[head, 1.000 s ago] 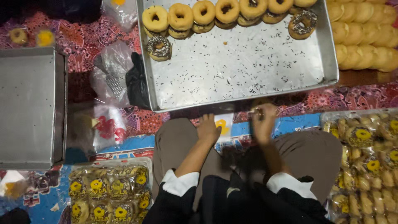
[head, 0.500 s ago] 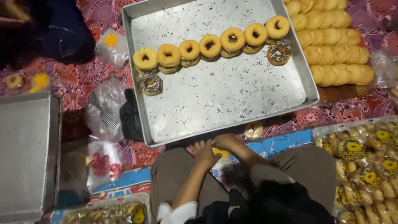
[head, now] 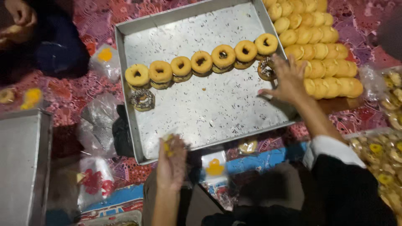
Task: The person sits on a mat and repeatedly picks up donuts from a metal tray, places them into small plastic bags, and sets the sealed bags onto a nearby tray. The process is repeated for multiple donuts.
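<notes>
the right hand (head: 289, 79) has left the lap and now reaches, fingers spread and empty, to the sprinkled doughnut (head: 266, 69) at the tray's (head: 201, 113) right edge; left hand (head: 171, 161) grips a clear bag (head: 169, 144) near.

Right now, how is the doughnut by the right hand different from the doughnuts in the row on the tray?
The doughnut by the right hand has dark sprinkles on top; the row of doughnuts shows plain yellow tops. The sprinkled one lies single under the right hand; the row ones overlap. All are rings on the metal tray.
</notes>
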